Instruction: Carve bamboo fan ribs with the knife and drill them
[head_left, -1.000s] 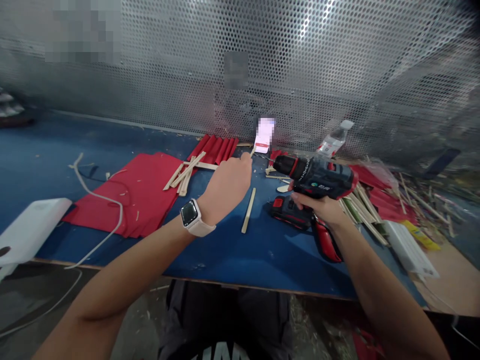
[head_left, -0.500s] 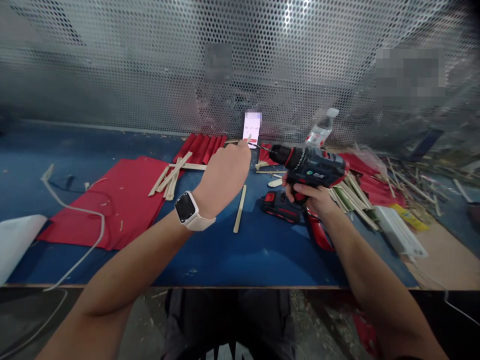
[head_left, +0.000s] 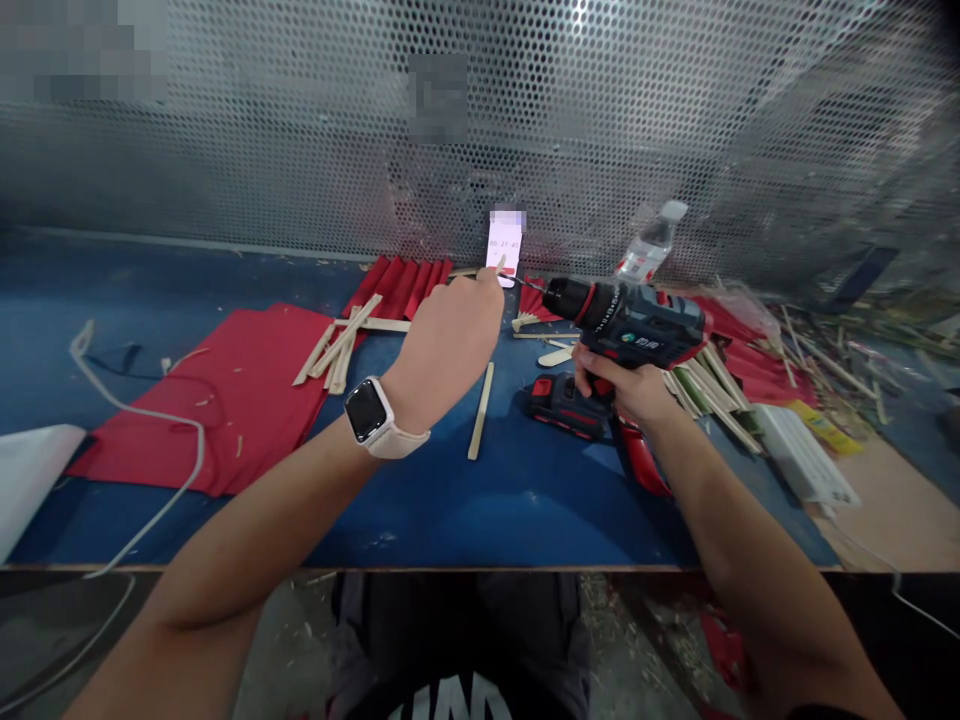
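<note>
My right hand [head_left: 626,385] is wrapped round the grip of a cordless drill [head_left: 637,325], its bit pointing left. My left hand [head_left: 454,325], wearing a watch [head_left: 367,410], is closed on a bamboo strip [head_left: 502,263]. Only the strip's pale tip shows above my fingers; the rest is hidden behind the hand. The drill bit [head_left: 523,283] reaches to that strip by my fingertips; whether it has entered the wood I cannot tell. Below, a single loose bamboo strip [head_left: 481,412] lies on the blue table [head_left: 450,520].
Bamboo strips [head_left: 341,345] lie beside red cloth [head_left: 225,390] on the left. A phone [head_left: 504,240] showing a timer leans at the back, with a plastic bottle [head_left: 652,245] to its right. A white power strip [head_left: 802,455] and a cable [head_left: 199,450] lie at the sides.
The drill has shifted slightly right in view, with my right hand round it. My left hand keeps its grip on the bamboo strip. The whole view has tilted a little.
</note>
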